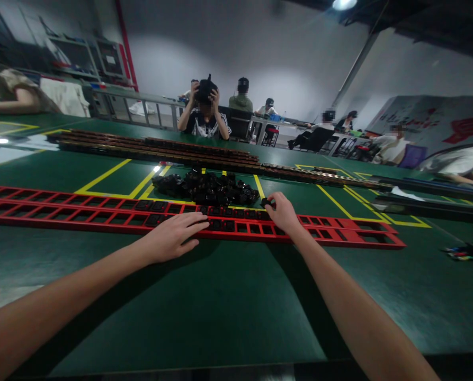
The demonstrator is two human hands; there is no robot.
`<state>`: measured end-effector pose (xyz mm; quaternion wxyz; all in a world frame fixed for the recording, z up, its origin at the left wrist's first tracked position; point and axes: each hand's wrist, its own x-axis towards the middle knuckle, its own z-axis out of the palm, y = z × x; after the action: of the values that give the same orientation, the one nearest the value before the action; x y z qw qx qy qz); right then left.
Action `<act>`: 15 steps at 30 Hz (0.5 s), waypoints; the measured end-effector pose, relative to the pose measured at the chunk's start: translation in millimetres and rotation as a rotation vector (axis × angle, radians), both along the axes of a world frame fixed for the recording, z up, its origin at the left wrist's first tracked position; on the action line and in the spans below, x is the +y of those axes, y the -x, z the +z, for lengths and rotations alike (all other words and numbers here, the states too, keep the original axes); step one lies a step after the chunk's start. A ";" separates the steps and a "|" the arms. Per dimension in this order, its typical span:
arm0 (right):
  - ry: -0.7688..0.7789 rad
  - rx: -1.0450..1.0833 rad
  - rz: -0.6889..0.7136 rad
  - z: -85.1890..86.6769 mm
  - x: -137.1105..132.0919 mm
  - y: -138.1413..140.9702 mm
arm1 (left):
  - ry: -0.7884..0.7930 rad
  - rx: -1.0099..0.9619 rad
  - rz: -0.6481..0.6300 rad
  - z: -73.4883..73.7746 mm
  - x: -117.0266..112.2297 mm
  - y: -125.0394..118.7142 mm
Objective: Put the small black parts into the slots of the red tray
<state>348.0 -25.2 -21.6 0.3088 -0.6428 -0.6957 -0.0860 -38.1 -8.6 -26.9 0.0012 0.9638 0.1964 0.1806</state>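
Two long red slotted strips (339, 233) lie side by side across the green table. Some of their slots hold small black parts. My left hand (175, 235) rests flat on the near strip, fingers stretched out over the filled slots. My right hand (282, 211) is closed in a pinch on a small black part (265, 202) just above the far strip. A loose heap of the same black parts (208, 189) sits right behind the strips, a little left of my right hand.
Long dark strips (160, 148) are stacked across the table behind the heap. Yellow lines (113, 174) mark boxes on the green table (220, 307). Several people sit at the far side and to the right. Small coloured items (461, 255) lie at the right edge.
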 end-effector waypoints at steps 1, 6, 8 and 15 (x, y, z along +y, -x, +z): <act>0.000 0.006 -0.001 -0.5 0.5 -0.2 | 0.003 0.000 0.002 0.2 -0.2 -0.2; 0.014 0.041 -0.001 -2.3 1.8 -0.6 | 0.011 -0.011 0.000 0.7 -0.6 -0.5; 0.017 0.052 -0.001 -2.8 1.9 -0.9 | 0.012 -0.006 -0.003 0.9 -0.7 -0.3; 0.024 0.049 0.021 -1.8 1.0 -0.6 | 0.012 -0.001 0.000 0.5 -0.4 0.4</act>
<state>348.6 -24.3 -23.4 0.3187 -0.6412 -0.6956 -0.0586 -38.5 -9.0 -26.4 0.0070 0.9636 0.1976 0.1797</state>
